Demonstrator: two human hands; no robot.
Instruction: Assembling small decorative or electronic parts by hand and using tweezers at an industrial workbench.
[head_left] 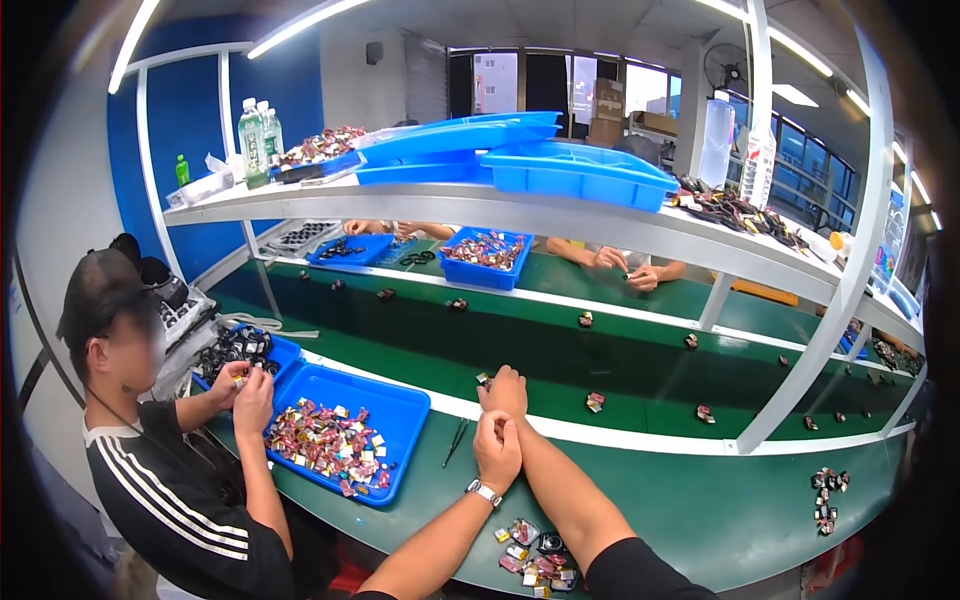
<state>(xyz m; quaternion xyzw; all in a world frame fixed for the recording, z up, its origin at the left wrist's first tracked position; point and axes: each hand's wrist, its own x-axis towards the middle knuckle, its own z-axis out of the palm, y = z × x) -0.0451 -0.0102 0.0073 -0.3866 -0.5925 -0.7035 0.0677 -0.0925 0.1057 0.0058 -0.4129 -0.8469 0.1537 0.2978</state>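
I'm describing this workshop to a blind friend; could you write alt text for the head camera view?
Seen from above, a person's right hand reaches to a small part at the edge of a green conveyor belt, while the left hand, with a wristwatch, rests against that forearm. A blue tray of small colourful parts lies to the left, where a seated co-worker handles a piece.

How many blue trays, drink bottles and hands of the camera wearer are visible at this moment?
Blue trays holding parts at bench level: 4, e.g. the nearest blue tray
Empty blue trays on the upper shelf: at least 2, e.g.
Drink bottles: 3, e.g.
Wearer's hands: 2, left hand, right hand
Total: 11
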